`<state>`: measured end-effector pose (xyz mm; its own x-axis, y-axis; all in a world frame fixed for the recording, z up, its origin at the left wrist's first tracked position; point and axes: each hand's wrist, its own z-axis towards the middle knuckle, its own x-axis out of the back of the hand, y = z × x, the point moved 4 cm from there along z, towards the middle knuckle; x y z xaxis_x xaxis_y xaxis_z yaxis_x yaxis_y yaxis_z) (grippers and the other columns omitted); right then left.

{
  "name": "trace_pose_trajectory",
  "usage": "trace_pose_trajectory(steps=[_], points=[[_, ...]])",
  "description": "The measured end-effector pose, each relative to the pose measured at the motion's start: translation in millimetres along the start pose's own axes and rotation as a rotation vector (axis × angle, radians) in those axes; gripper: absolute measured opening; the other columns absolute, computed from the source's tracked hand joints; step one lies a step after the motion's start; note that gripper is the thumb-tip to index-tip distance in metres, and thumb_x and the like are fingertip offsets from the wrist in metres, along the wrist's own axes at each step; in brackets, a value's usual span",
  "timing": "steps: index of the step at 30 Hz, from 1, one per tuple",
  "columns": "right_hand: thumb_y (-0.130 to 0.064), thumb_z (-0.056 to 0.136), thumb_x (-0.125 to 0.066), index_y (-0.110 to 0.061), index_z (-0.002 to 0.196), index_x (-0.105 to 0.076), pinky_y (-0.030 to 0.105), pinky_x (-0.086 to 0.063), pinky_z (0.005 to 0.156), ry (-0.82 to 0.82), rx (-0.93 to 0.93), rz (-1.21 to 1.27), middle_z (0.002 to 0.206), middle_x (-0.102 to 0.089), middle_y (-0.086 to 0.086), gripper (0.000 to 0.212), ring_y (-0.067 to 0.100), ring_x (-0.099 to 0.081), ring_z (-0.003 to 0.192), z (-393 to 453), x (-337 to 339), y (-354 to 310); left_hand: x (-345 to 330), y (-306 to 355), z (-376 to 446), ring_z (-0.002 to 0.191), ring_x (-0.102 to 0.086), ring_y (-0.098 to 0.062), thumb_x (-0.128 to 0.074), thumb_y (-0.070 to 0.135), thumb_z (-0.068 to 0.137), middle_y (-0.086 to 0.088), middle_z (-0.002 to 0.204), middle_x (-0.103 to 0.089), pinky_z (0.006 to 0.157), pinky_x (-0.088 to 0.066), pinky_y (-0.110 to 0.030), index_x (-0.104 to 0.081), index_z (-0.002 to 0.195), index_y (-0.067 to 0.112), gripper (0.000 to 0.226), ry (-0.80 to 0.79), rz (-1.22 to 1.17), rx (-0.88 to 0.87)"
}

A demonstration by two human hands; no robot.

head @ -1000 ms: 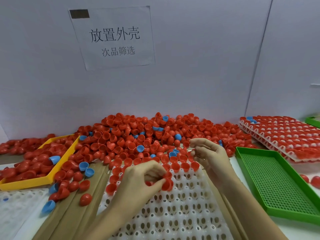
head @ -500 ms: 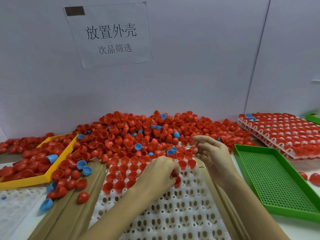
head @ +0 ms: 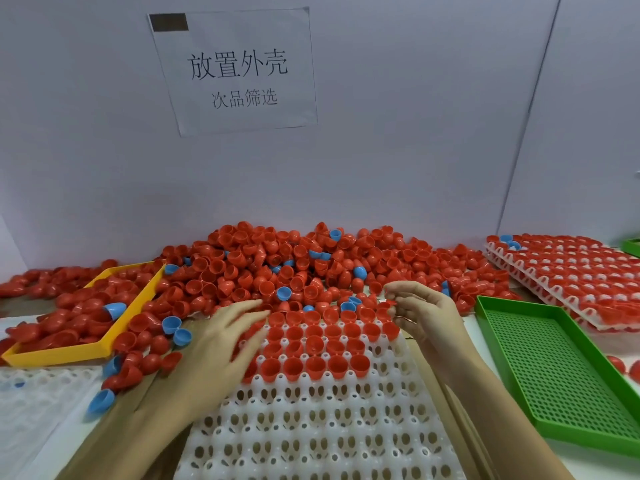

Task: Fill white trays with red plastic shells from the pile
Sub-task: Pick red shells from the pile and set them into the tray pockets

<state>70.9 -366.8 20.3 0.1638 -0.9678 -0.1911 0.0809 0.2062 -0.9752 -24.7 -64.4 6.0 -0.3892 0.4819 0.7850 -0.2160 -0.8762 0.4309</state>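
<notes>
The left hand (head: 221, 344), blurred, lies with straight fingers on the tray (head: 311, 427) at lower centre, holding nothing. The right hand (head: 420, 311) hangs with loosely curled fingers beside the pile (head: 277, 268); whether it holds a shell is unclear.

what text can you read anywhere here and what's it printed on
"放置外壳": large top line on the white paper sign stuck to the back wall.
"次品筛选": smaller line beneath it on the same sign.
The dark rectangle at the sign's top left corner shows no readable text.
No other text is visible on the trays or shells.
</notes>
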Motion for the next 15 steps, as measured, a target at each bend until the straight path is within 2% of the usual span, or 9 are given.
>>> trace_pose_trajectory(steps=[2, 3, 5, 7, 9, 11, 15], points=[[0.008, 0.097, -0.054, -0.014, 0.091, -0.081, 0.022, -0.058, 0.07, 0.01, 0.038, -0.112, 0.097, -0.078, 0.008, 0.036, 0.015, -0.071, 0.081, -4.8, -6.6, -2.4, 5.6, -20.8, -9.9, 0.134, -0.037, 0.011, -0.041, 0.051, 0.098, 0.025, 0.143, -0.046, 0.118, -0.03, -0.029, -0.058, 0.137, 0.034, 0.045, 0.059, -0.117, 0.121], [0.006, 0.098, -0.056, -0.014, 0.092, -0.081, 0.018, -0.057, 0.07, 0.013, 0.092, -0.219, 0.095, -0.079, 0.0, 0.033, 0.008, -0.072, 0.084, -7.9, -10.3, -4.3, 4.5, -26.1, -13.1, 0.13, -0.038, 0.016, -0.041, 0.05, 0.098, 0.024, 0.141, -0.049, 0.117, -0.031, -0.024, -0.058, 0.135, 0.035, 0.043, 0.061, -0.18, 0.164], [-0.001, 0.1, -0.059, -0.018, 0.097, -0.079, 0.008, -0.053, 0.075, 0.012, 0.246, -0.492, 0.094, -0.078, -0.011, 0.027, -0.005, -0.069, 0.093, -14.1, -18.9, -8.7, -0.2, -28.8, -16.0, 0.122, -0.039, 0.023, -0.041, 0.047, 0.1, 0.021, 0.137, -0.054, 0.107, -0.033, -0.007, -0.057, 0.135, 0.033, 0.041, 0.041, -0.227, 0.209], [-0.001, 0.101, -0.057, -0.02, 0.105, -0.077, 0.005, -0.048, 0.083, 0.008, 0.361, -0.705, 0.104, -0.074, -0.015, 0.028, -0.01, -0.064, 0.102, -16.2, -27.4, -9.5, -4.4, -27.2, -16.7, 0.122, -0.043, 0.019, -0.041, 0.045, 0.104, 0.021, 0.137, -0.054, 0.097, -0.031, -0.001, -0.055, 0.139, 0.03, 0.041, 0.038, -0.183, 0.205], [0.002, 0.101, -0.055, -0.019, 0.112, -0.075, 0.009, -0.046, 0.093, -0.014, 0.397, -0.856, 0.119, -0.07, -0.011, 0.032, -0.004, -0.062, 0.111, -6.0, -33.8, -6.9, -6.1, -25.6, -16.7, 0.128, -0.044, 0.009, -0.039, 0.045, 0.105, 0.021, 0.14, -0.05, 0.103, -0.03, -0.009, -0.051, 0.143, 0.029, 0.042, 0.035, -0.135, 0.19], [0.004, 0.101, -0.052, -0.019, 0.12, -0.073, 0.016, -0.045, 0.1, -0.051, 0.372, -1.045, 0.131, -0.066, -0.004, 0.036, 0.008, -0.061, 0.12, 15.5, -38.1, -3.7, -5.0, -26.0, -17.3, 0.131, -0.041, 0.006, -0.038, 0.044, 0.106, 0.022, 0.143, -0.046, 0.109, -0.029, -0.015, -0.047, 0.147, 0.029, 0.044, 0.019, -0.099, 0.181], [0.011, 0.098, -0.05, -0.021, 0.132, -0.068, 0.032, -0.053, 0.103, -0.218, 0.191, -1.385, 0.145, -0.06, 0.004, 0.05, 0.023, -0.061, 0.127, 66.6, -33.1, 6.1, 0.3, -23.9, -17.8, 0.129, -0.034, 0.011, -0.034, 0.043, 0.107, 0.021, 0.15, -0.042, 0.107, -0.024, -0.01, -0.045, 0.148, 0.029, 0.045, 0.024, -0.059, 0.164]])
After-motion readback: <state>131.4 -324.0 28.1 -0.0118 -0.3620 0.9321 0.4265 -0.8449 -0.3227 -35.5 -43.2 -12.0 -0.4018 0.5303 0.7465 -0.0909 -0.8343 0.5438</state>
